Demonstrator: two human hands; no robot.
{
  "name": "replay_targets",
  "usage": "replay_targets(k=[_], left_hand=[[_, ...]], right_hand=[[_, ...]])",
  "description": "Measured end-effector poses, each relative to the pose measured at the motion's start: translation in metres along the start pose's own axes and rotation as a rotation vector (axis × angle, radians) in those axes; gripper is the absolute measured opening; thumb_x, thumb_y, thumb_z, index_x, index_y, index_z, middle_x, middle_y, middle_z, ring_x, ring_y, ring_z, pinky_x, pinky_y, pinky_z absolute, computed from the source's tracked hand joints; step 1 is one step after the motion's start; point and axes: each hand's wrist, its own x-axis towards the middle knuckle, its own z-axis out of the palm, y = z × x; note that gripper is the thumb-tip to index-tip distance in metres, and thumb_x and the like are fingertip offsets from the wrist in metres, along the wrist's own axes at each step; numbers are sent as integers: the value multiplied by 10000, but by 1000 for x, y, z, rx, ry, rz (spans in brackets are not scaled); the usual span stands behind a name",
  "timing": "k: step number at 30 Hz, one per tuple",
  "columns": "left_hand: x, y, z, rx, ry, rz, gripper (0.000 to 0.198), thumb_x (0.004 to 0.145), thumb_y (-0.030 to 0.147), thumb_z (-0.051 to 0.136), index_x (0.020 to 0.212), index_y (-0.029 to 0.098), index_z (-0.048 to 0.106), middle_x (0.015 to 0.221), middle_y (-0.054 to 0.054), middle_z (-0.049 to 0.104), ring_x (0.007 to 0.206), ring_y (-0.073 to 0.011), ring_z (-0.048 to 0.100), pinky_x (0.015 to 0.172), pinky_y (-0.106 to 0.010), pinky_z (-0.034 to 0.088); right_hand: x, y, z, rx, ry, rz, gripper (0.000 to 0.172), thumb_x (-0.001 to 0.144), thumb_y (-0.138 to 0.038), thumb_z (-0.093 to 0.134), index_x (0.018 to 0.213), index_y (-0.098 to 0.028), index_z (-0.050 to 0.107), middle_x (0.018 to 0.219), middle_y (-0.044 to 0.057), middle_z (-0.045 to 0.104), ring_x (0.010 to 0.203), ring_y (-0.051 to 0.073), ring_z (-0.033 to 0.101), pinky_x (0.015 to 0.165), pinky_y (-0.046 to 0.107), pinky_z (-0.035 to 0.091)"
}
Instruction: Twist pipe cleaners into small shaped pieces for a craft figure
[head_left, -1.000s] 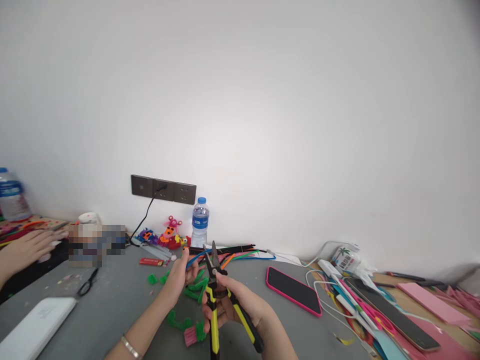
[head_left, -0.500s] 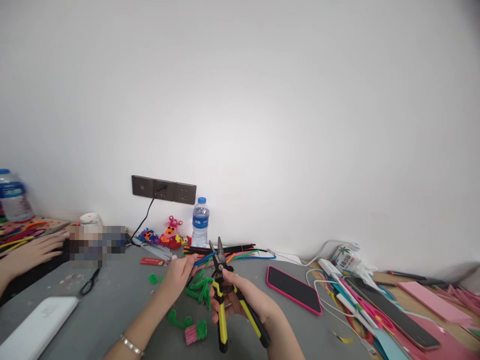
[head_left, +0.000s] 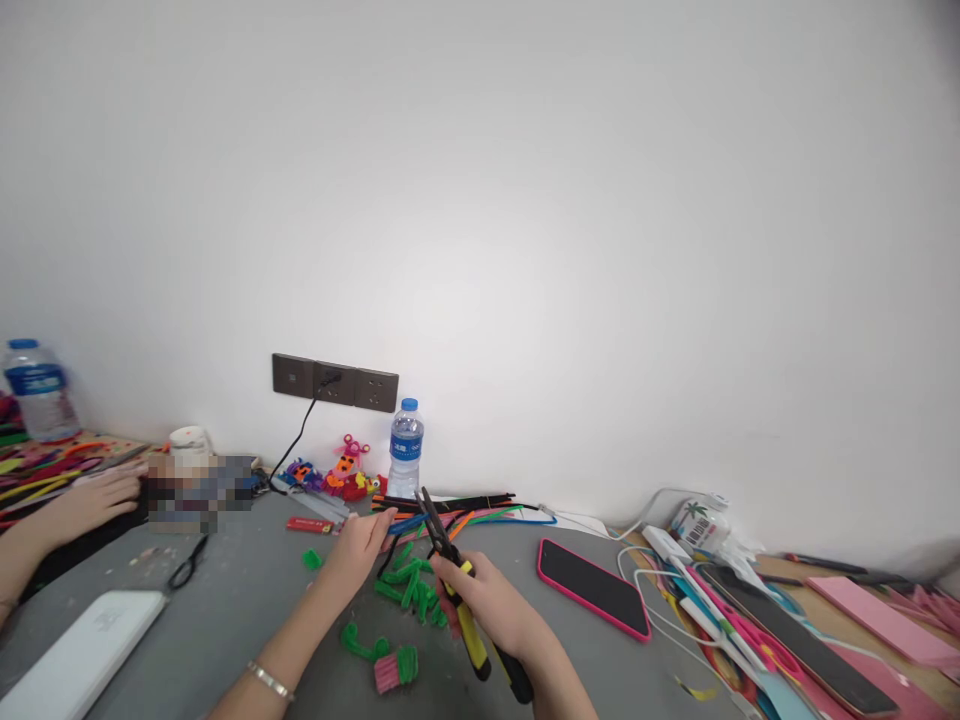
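My left hand (head_left: 361, 548) is closed on blue pipe cleaners (head_left: 407, 523), which stick out to the right from its fingertips. In my right hand (head_left: 491, 600) is a pair of pliers (head_left: 471, 628) with black and yellow handles, its dark jaws pointing up and left beside the blue ends. Whether the jaws touch them I cannot tell. Below my hands lie several green pipe-cleaner pieces (head_left: 409, 582), a curled green piece (head_left: 363, 643) and a pink bundle wrapped in green (head_left: 395, 668).
Behind stand a water bottle (head_left: 406, 450) and small pipe-cleaner figures (head_left: 346, 468). A pink-cased phone (head_left: 592, 588) lies right, near cables and pink scissors (head_left: 772, 650). At left are a white power bank (head_left: 86, 650) and another person's hand (head_left: 105, 497).
The pliers have turned in my right hand; their handles and jaws have come closer together. My left hand keeps its hold on the blue pipe cleaners. The view has shifted slightly.
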Motion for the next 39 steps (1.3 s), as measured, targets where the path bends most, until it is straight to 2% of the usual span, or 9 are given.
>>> replay_targets(k=[4,6,10,14,19,26,35,37,39], left_hand=[[2,-1,-5,-3,2,-45,527,840,531,465,417,225,390,387,24,380,426,-159,377,514,-268,243],[4,-2,-9,-48,41,-73,530,834,560,448,428,225,389,412,24,374,450,-158,369,519,-263,254],[4,-5,-10,-109,100,-82,509,826,564,449,454,218,409,445,33,352,465,-148,338,509,-252,250],[1,-1,-5,-48,49,-43,417,777,515,557,507,201,508,472,25,425,505,-157,379,527,-242,264],[-2,9,0,-74,-84,4,269,699,410,694,547,209,600,543,10,552,569,-180,462,566,-231,318],[-8,6,4,-60,-185,29,128,808,311,624,853,237,717,834,-76,744,796,-264,646,705,-259,429],[-16,18,9,2,-263,76,168,874,323,538,916,257,687,795,-50,716,693,-231,622,622,-237,390],[-17,17,11,-2,-256,84,165,863,331,556,932,264,689,766,-44,704,683,-235,616,607,-236,387],[-18,13,13,5,-249,112,167,856,339,564,940,269,691,744,-41,697,674,-236,614,601,-235,393]], right_hand=[[5,8,-11,134,153,26,494,759,-692,499,653,-213,435,380,-105,344,316,83,333,367,217,297],[6,14,-25,193,164,8,508,753,-709,483,648,-213,437,380,-95,366,329,94,364,387,227,309],[5,27,-56,103,361,40,465,706,-658,582,704,-211,453,445,-86,413,401,110,413,459,248,347],[0,37,-69,-80,368,170,395,723,-574,617,752,-222,441,485,-82,434,449,131,443,500,258,347],[-1,41,-68,-243,380,175,412,724,-608,579,788,-209,495,621,-21,533,632,196,539,617,297,372],[8,60,-72,-493,426,306,247,692,-383,647,678,-232,451,763,85,635,793,288,611,643,323,382],[15,58,-64,-700,573,261,195,777,-384,569,734,-194,571,875,179,641,902,372,589,718,411,392],[15,52,-60,-674,639,132,183,774,-366,592,738,-186,597,924,174,623,949,363,563,774,415,390],[14,42,-54,-534,574,-95,195,797,-380,590,788,-188,619,927,128,622,929,304,564,808,378,395]])
